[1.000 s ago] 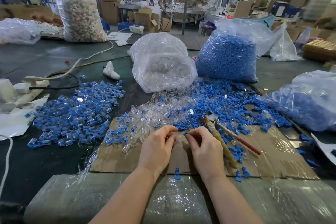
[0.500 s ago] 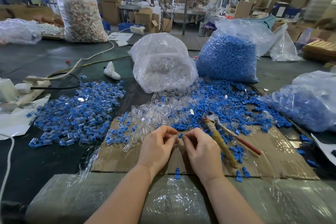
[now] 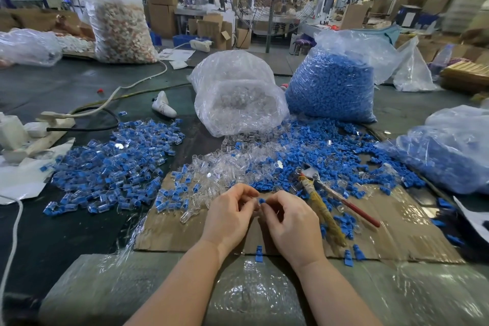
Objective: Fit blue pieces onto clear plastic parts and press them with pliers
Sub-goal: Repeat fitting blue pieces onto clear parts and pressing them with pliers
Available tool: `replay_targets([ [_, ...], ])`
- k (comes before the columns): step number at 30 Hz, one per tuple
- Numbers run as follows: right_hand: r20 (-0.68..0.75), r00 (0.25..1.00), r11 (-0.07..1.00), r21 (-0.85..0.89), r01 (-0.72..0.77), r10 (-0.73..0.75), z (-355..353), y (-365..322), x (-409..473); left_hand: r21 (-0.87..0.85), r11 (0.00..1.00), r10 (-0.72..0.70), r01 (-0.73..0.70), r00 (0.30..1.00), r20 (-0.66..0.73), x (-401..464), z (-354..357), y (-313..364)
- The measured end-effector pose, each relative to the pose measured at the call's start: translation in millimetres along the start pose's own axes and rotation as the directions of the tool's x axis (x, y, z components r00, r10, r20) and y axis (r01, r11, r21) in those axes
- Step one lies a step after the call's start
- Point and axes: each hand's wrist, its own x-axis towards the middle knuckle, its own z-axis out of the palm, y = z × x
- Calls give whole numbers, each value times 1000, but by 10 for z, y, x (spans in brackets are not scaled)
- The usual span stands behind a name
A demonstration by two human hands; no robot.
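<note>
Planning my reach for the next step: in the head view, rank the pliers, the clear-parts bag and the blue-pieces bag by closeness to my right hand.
1. The pliers, on the cardboard just right of the right hand.
2. The clear-parts bag, ahead, slightly left.
3. The blue-pieces bag, ahead and right; nearly level with the clear bag, so a close call.

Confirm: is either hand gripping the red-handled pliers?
No. The red-handled pliers lie on the cardboard, right of the right hand.

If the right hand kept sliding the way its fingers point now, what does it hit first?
The right hand points left, toward the left hand. Its fingers pinch a blue piece, which would probably meet the left hand's fingertips first; the gap is hard to judge.
</note>
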Motion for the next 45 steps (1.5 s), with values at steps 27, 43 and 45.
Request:
replay_targets([
  [27, 13, 996, 996, 1, 92, -92, -10, -4, 7, 34, 999, 17, -16, 999, -28, 18, 9, -26],
  [43, -22, 808, 646, -587, -487, 589, -385, 193, 200, 36, 999, 22, -21, 1000, -16, 7, -1, 1],
  [45, 48, 758, 610, -628, -483, 650, -443, 253, 234, 34, 999, 15, -15, 1000, -13, 8, 0, 1],
])
